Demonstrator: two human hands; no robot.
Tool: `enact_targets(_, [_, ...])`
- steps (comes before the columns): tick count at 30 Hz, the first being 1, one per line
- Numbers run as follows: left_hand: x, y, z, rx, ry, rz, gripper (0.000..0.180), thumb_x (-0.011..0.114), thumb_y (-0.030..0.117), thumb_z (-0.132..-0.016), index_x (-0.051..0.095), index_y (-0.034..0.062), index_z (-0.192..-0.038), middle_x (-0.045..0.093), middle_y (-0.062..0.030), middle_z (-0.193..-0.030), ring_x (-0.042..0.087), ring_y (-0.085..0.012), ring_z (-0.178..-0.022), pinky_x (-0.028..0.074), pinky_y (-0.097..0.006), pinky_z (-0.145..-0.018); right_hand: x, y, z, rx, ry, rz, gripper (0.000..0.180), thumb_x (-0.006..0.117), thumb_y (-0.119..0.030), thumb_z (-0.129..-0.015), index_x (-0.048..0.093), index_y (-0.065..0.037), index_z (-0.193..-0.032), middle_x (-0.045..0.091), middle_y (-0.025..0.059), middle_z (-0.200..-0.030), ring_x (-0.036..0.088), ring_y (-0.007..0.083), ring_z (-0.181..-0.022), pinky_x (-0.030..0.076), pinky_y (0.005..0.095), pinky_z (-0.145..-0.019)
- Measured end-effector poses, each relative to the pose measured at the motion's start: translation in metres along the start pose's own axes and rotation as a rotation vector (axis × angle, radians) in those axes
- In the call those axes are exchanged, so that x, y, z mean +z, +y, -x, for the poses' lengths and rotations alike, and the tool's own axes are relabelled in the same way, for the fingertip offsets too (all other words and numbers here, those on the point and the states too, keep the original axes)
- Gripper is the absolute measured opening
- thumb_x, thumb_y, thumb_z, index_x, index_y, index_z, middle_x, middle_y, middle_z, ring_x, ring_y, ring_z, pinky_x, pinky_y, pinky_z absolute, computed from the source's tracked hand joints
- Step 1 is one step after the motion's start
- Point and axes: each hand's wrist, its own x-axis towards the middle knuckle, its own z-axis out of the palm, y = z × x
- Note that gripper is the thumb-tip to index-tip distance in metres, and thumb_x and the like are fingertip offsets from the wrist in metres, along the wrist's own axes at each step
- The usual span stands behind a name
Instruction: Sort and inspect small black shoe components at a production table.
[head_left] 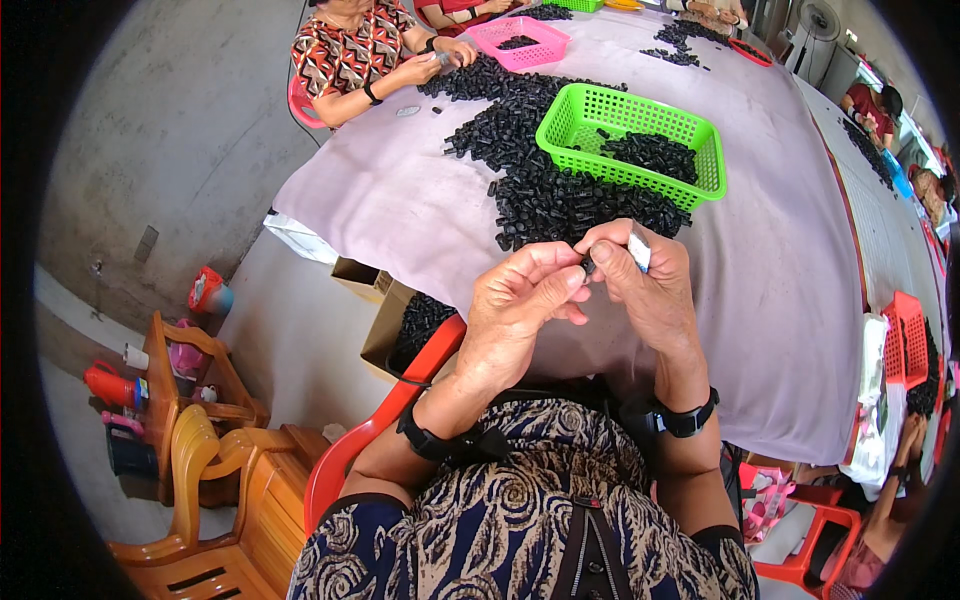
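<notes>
Over the near edge of the cloth, my left hand (522, 302) pinches a small black part (588, 266) between thumb and fingers. My right hand (645, 290) meets it there, its thumb bent against that same part. A short, flat, silver-white piece (639, 250) sticks out between the right thumb and forefinger; most of it is hidden by the fingers, and I cannot tell whether it is a blade. Just beyond both hands lies a heap of small black cylindrical parts (545, 205). A green perforated basket (708, 188) stands at the heap's right side with more black parts inside.
A pale cloth (770, 300) covers the table. Across at the far left, a person (355, 60) works beside a pink basket (552, 50). Below the left edge, a cardboard box (385, 330) holds black parts. Wooden chairs (250, 500) stand lower left; a red basket (905, 340) is at right.
</notes>
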Motion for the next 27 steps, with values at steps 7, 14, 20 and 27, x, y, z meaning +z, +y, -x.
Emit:
enact_targets(7, [-0.005, 0.002, -0.003, -0.240, -0.033, 0.173, 0.019, 0.056, 0.013, -0.087, 0.058, 0.0034, -0.104, 0.062, -0.0071, -0.087, 0.060, -0.0132, -0.074, 0.052, -0.029, -0.062, -0.001, -0.001, -0.001, -0.043, -0.038, 0.019, 0.016, 0.058, -0.016, -0.087, 0.061, 0.000, -0.089, 0.060, 0.0005, -0.073, 0.054, 0.0050, -0.066, 0.045, 0.0198, -0.059])
enact_targets(14, [-0.009, -0.001, -0.004, -0.238, -0.034, 0.357, 0.023, 0.056, 0.014, -0.088, 0.054, 0.0018, -0.108, 0.060, -0.0071, -0.088, 0.058, -0.0126, -0.078, 0.051, -0.030, -0.063, -0.002, 0.006, -0.001, -0.113, 0.003, 0.098, 0.017, 0.061, -0.017, -0.084, 0.055, -0.004, -0.093, 0.051, -0.0037, -0.069, 0.045, 0.0033, -0.063, 0.037, 0.0189, -0.056])
enact_targets(20, [-0.011, 0.003, -0.006, -0.172, 0.008, 0.355, 0.024, 0.053, 0.014, -0.090, 0.051, 0.0018, -0.111, 0.060, -0.0060, -0.090, 0.058, -0.0123, -0.078, 0.051, -0.029, -0.064, -0.004, -0.004, 0.001, -0.056, -0.090, 0.088, 0.010, 0.058, -0.009, -0.083, 0.051, -0.003, -0.088, 0.048, -0.0039, -0.071, 0.040, 0.0022, -0.063, 0.033, 0.0185, -0.055])
enact_targets(27, [-0.010, 0.007, -0.004, -0.130, 0.011, 0.316, 0.023, 0.052, 0.014, -0.091, 0.052, 0.0016, -0.110, 0.059, -0.0055, -0.088, 0.058, -0.0112, -0.077, 0.051, -0.027, -0.064, -0.002, -0.002, 0.000, -0.244, -0.155, 0.254, 0.019, 0.065, -0.010, -0.079, 0.060, -0.002, -0.095, 0.062, 0.0035, -0.080, 0.051, 0.0040, -0.058, 0.038, 0.0192, -0.046])
